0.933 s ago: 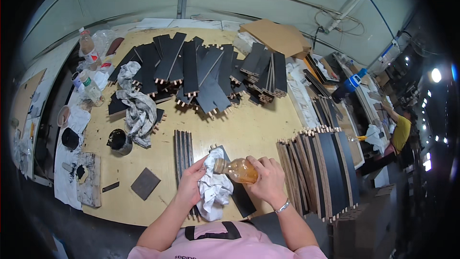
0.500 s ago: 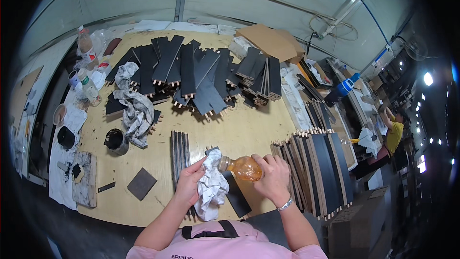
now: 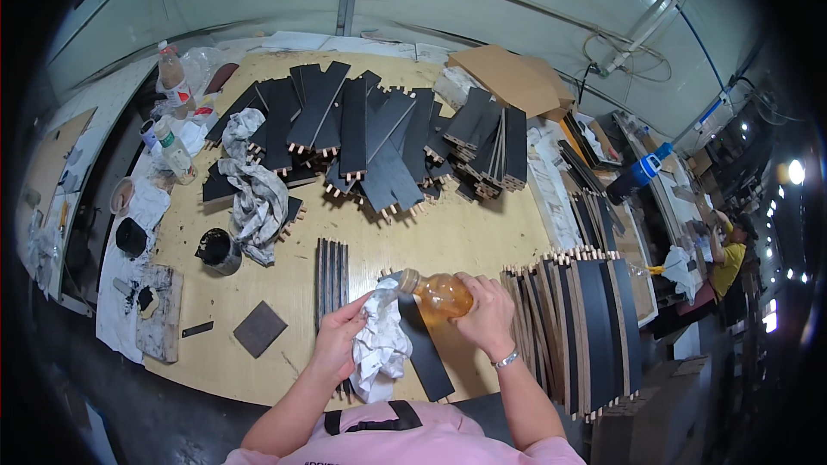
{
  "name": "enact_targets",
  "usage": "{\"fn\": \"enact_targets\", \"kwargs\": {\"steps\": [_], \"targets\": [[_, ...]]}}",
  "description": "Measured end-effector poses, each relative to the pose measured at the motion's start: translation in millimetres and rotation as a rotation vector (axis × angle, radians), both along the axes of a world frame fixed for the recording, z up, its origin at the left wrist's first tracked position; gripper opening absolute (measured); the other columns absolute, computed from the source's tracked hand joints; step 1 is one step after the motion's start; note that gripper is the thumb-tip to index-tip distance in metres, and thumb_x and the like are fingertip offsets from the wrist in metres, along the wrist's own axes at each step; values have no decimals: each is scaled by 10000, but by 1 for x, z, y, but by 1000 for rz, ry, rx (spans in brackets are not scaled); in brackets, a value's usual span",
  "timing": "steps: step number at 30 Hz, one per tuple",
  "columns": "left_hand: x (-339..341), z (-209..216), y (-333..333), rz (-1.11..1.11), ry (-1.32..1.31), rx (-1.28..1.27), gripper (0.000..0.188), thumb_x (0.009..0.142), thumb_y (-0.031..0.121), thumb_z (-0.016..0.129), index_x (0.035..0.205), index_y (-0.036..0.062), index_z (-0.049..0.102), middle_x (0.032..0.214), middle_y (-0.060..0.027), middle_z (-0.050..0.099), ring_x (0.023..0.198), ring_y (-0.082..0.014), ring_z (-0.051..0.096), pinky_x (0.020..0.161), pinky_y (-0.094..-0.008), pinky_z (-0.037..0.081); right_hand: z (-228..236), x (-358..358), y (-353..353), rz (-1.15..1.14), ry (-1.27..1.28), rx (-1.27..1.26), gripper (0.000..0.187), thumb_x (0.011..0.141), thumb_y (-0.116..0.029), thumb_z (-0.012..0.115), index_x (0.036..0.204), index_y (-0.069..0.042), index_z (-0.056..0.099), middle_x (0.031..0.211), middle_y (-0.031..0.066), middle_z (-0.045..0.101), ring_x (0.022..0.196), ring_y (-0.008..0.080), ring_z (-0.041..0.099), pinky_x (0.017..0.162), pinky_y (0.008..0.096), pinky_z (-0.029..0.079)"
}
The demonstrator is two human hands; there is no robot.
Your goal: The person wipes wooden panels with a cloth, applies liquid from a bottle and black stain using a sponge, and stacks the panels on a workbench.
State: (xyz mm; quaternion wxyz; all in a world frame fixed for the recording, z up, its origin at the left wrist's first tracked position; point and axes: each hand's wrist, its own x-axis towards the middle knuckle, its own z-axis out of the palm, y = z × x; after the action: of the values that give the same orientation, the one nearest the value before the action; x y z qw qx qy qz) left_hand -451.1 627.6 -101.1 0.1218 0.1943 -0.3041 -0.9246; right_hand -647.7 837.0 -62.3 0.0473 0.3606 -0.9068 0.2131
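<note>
My left hand (image 3: 341, 334) grips a crumpled white rag (image 3: 381, 346) by its side. A clear plastic bottle (image 3: 443, 295) with amber liquid lies tipped in my right hand (image 3: 488, 313), fingers wrapped round its base. Its neck points left and meets the top of the rag, where the cloth looks greyish. Beneath both lies a black board (image 3: 428, 360) with pale dowels at its ends. Just left of it, a row of narrow dark strips (image 3: 332, 280) stands partly hidden by my left hand.
Black dowelled boards (image 3: 353, 129) pile up at the back; more stand in a stack (image 3: 594, 327) at right. On the left are a dark-stained pot (image 3: 219, 253), a stained rag (image 3: 257, 207), bottles (image 3: 175, 86) and a dark square pad (image 3: 260, 329). A co-worker (image 3: 730, 260) is far right.
The whole view has shifted a little, so the table things sit further right. The bottle's neck has come closer against the rag's top. Both hands keep their hold.
</note>
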Motion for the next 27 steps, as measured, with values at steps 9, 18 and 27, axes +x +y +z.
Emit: {"fn": "enact_targets", "kwargs": {"steps": [9, 18, 27], "targets": [[32, 32, -3, 125, 11, 82, 589, 1028, -81, 487, 1616, -114, 471, 1531, -280, 641, 1363, -378, 695, 1192, -534, 553, -101, -119, -45, -29, -671, -903, 1028, 635, 35, 981, 1556, -4, 525, 1496, 114, 627, 1395, 253, 604, 1250, 405, 464], [55, 50, -8, 170, 162, 30, 622, 1026, 24, 603, 1612, -129, 463, 1518, -285, 655, 1347, -378, 706, 1172, -536, 567, -144, -142, -27, -173, -655, -869, 993, 725, -48, 981, 1576, -52, 470, 1523, 165, 520, 1390, 281, 581, 1180, 410, 498], [91, 48, -60, 192, 239, 38, 510, 1068, -32, 526, 1577, -65, 551, 1495, -251, 686, 1323, -356, 724, 1153, -529, 591, -98, 116, 21, -125, -369, 329, 968, 761, -514, 929, 1506, -1, 583, 1270, 207, 625, 1189, 385, 665, 909, 503, 615]]}}
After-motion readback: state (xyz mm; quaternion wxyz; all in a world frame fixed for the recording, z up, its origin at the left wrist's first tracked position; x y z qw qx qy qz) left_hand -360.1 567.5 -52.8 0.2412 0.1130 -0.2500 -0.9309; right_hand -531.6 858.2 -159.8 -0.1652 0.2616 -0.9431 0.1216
